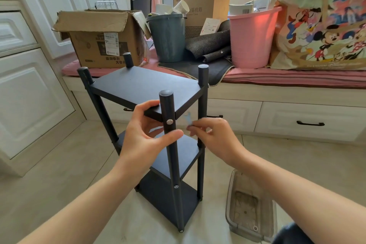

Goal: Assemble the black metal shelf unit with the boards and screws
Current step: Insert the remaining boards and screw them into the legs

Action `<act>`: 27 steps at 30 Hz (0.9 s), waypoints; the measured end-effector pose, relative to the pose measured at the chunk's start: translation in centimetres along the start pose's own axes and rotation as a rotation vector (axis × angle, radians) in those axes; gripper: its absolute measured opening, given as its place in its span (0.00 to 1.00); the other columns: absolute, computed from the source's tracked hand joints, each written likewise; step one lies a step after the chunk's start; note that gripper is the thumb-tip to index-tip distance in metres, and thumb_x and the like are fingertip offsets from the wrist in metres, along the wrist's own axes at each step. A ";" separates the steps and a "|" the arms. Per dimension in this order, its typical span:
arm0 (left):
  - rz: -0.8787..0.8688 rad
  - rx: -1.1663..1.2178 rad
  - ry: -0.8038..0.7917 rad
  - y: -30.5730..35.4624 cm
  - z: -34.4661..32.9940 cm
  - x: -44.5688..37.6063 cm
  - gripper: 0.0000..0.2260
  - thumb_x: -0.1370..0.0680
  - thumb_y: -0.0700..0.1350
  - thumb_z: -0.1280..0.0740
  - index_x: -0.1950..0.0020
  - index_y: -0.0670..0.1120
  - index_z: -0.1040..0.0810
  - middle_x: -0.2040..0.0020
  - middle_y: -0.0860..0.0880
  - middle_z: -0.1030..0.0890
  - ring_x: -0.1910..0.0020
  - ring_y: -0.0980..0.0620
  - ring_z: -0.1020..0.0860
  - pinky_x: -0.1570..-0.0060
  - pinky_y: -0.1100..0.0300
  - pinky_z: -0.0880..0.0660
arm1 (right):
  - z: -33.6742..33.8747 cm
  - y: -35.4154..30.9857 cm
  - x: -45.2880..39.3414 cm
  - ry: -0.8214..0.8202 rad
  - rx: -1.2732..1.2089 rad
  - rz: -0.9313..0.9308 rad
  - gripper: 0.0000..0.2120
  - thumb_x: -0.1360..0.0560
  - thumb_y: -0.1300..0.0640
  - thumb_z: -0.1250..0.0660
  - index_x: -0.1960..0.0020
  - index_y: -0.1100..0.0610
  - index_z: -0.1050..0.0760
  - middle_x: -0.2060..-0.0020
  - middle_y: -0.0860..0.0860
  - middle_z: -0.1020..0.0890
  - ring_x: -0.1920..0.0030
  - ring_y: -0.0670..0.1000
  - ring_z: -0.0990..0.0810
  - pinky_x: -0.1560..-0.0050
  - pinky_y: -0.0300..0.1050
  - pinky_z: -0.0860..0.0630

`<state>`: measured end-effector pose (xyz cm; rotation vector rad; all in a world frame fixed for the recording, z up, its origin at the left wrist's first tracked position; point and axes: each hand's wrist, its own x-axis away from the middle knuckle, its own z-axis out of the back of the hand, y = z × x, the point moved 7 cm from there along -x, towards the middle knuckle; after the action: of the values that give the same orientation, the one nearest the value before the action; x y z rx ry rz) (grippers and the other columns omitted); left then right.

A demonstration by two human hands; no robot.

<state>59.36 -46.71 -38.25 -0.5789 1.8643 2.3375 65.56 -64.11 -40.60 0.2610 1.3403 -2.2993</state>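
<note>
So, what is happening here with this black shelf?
A person is putting together the black shelf unit, which stands upright on the floor with three boards already between four posts. The left hand holds the near front post and the edge of the top board, just by a silver screw. The right hand pinches a small, blurred tool beside that screw. A clear plastic box lies on the floor nearby.

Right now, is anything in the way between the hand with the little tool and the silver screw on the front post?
Nothing visible. The right hand holds a small blurred tool just right of the screw, with only open air between. The left hand grips the post below it.
</note>
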 end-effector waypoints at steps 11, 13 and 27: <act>-0.154 -0.315 0.057 1.0 -0.8 0.7 0.31 0.31 0.42 0.20 0.36 0.59 0.33 0.51 0.65 0.21 0.50 0.71 0.22 0.57 0.79 0.27 | 3.3 6.4 -0.1 0.254 -0.425 -0.502 0.06 0.18 0.56 0.38 0.50 0.54 0.22 0.53 0.47 0.16 0.48 0.47 0.18 0.57 0.40 0.21; -0.158 -0.345 0.048 1.0 -0.8 0.6 0.30 0.31 0.42 0.20 0.36 0.57 0.32 0.52 0.65 0.21 0.52 0.72 0.21 0.57 0.81 0.29 | 2.5 6.7 -0.8 0.303 -0.456 -0.522 0.06 0.17 0.56 0.39 0.51 0.51 0.25 0.53 0.47 0.17 0.47 0.46 0.20 0.52 0.43 0.21; -0.163 -0.332 -0.085 1.0 0.1 -0.1 0.27 0.29 0.39 0.22 0.40 0.59 0.30 0.54 0.64 0.18 0.49 0.61 0.16 0.47 0.63 0.19 | 0.5 6.3 -2.6 0.308 -0.457 -0.533 0.10 0.15 0.52 0.47 0.53 0.47 0.31 0.48 0.58 0.21 0.43 0.59 0.22 0.39 0.59 0.23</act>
<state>59.07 -46.83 -37.25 -0.6239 1.3466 2.5311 70.87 -66.41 -44.19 0.1146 2.2734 -2.3218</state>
